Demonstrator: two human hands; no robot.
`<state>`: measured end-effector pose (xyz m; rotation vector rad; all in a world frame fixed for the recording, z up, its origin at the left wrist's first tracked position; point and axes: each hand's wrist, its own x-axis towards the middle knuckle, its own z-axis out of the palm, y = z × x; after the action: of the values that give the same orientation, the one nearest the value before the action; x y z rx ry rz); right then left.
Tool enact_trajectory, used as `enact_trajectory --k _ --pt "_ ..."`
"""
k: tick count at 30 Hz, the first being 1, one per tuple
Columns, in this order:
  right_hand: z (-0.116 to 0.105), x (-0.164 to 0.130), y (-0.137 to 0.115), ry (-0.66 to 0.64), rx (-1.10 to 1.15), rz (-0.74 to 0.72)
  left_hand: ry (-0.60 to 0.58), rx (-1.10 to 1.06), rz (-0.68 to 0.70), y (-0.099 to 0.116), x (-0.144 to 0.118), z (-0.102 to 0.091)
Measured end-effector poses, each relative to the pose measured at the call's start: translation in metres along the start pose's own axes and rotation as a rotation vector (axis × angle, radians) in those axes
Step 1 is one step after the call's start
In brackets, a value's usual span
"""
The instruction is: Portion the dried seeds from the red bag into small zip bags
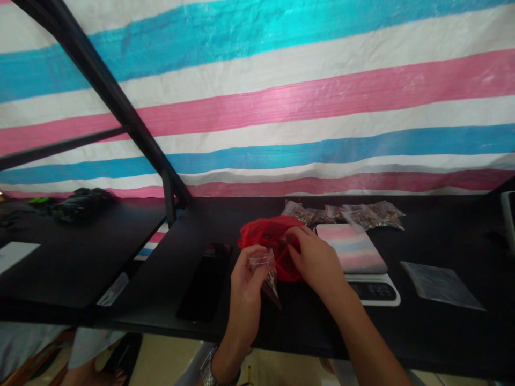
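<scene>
the left hand [247,276] pinches a small clear plastic pouch [266,273] by its upper edge, thumb and fingers closed on it, so the pouch hangs with dark bits settled in its lower corner. the right hand [316,257] is curled into the mouth of a red mesh bag [271,241] that lies on the black table [422,321], fingertips closed on something inside; what they grip is hidden by the mesh. the pouch sits at about 7 o'clock of the red bag, touching its front edge.

at 3 o'clock of the right hand lies a small kitchen scale with a pink and blue pastel platform [354,254]. at 12 to 1 o'clock, near the striped tarp, is a row of filled clear packets [350,213]. a flat empty clear bag [440,284] lies at 3 o'clock beyond the scale, and a dark phone [207,284] lies at 9 o'clock of the left hand.

to fill well, the pouch mouth likely wants holding wide open and close under the right fingers, so little spills on the table.
</scene>
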<state>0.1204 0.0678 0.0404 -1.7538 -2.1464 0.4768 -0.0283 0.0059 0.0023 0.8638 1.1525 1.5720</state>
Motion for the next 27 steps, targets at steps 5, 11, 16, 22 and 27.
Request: enact_trajectory --k 5,11,16,22,27 --pt "-0.002 0.0 0.002 -0.046 0.037 -0.094 0.001 -0.02 -0.031 0.001 0.001 0.002" --pt "0.002 -0.001 0.002 -0.078 0.113 -0.188 0.066 -0.136 -0.102 0.006 0.002 0.016" --pt "0.0 -0.002 0.003 -0.113 0.106 -0.179 0.169 -0.294 -0.157 0.011 0.005 0.021" --pt "-0.005 -0.003 0.003 -0.131 0.084 -0.111 0.157 -0.327 -0.161 0.015 0.009 0.013" --pt "-0.002 -0.001 0.001 -0.075 0.032 -0.062 0.187 -0.294 -0.206 0.019 0.01 0.01"
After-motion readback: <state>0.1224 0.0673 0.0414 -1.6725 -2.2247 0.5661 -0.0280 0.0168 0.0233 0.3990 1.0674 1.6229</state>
